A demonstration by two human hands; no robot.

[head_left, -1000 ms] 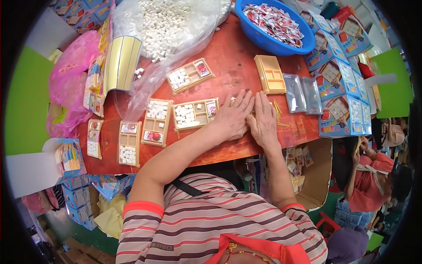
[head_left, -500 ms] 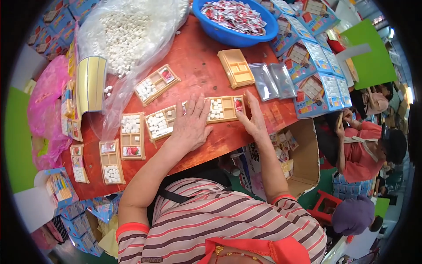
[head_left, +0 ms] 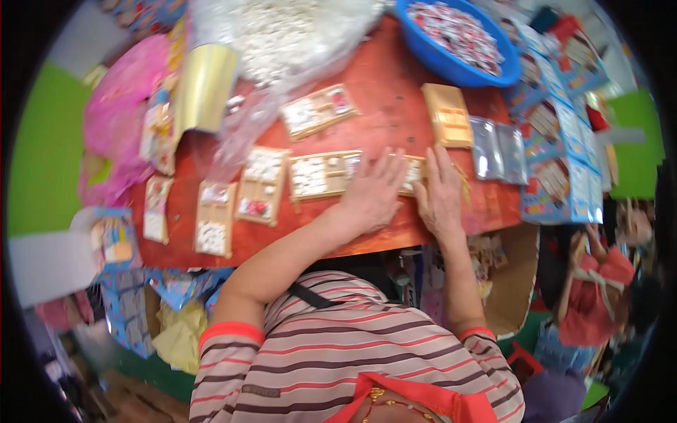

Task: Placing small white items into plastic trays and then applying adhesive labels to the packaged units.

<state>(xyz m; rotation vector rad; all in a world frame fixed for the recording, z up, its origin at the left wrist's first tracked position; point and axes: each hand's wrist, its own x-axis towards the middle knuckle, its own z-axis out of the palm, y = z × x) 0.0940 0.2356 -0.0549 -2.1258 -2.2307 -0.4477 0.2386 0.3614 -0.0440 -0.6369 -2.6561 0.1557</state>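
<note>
My left hand lies flat with fingers stretched out, over the right end of a tan compartment tray of small white cubes and the start of another tray. My right hand, fingers extended, rests over that second tray's right end and hides most of it. Between the hands a few white cubes and a strip of tan rim show. More filled trays lie to the left: one tilted tray farther back, one upright tray, and one nearer tray, with cubes and small packets.
At the back stand a clear bag of white cubes and a blue basin of red-and-white packets. Stacked tan trays and clear plastic sleeves lie right. Blue boxes line the right edge; a carton stands below.
The whole view has shifted, so the table appears farther right. My hands have come closer together, and the right one has moved from beside the second tray's end onto it.
</note>
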